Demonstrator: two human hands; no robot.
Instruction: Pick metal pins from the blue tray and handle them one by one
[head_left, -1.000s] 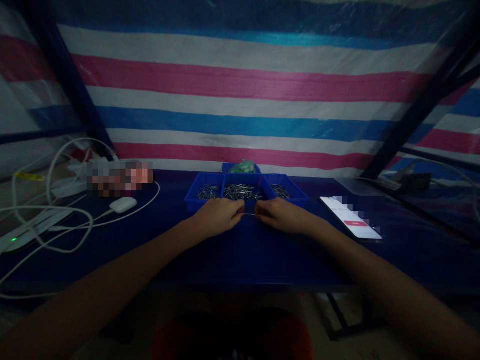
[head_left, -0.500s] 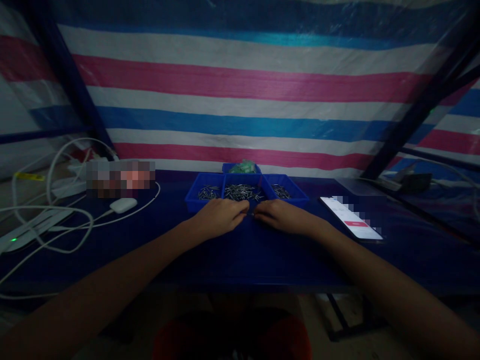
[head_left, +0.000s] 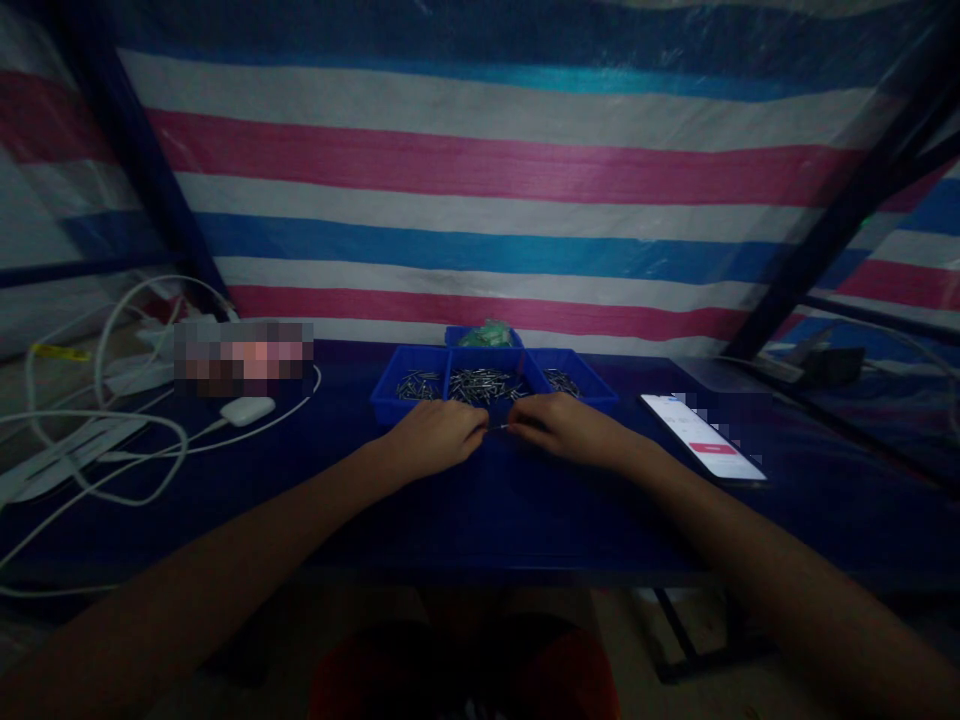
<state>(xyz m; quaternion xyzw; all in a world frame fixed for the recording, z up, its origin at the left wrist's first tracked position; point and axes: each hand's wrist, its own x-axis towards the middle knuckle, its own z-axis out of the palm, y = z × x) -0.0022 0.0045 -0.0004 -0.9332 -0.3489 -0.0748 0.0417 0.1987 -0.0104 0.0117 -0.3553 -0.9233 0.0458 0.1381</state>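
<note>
Just in front of the blue bins, a small thin metal pin [head_left: 498, 428] spans the gap between my hands; its exact kind is too small to make out. My left hand [head_left: 435, 437] is closed, fingertips pinched at the pin's left end. At its right end, my right hand [head_left: 566, 428] pinches too, knuckles up. Beyond them stand a left blue bin [head_left: 385, 402], a middle blue bin [head_left: 535, 370] and a right blue bin [head_left: 602, 385]. Each holds loose slim metal pieces [head_left: 484, 383], resembling nails or rivets. My hands partly hide the bins' front walls.
Behind the middle bin is another blue bin with green plastic [head_left: 489, 335]. A lit phone [head_left: 701, 440] lies to the right on the blue table [head_left: 480, 520]. White cables, a white charger [head_left: 247, 410] and a power strip [head_left: 71, 455] crowd the left. A striped sheet hangs behind.
My left hand has shifted slightly left, widening the gap between my fingertips, so more of the thin pin shows. My right hand is nearly in place. The bins have not moved.
</note>
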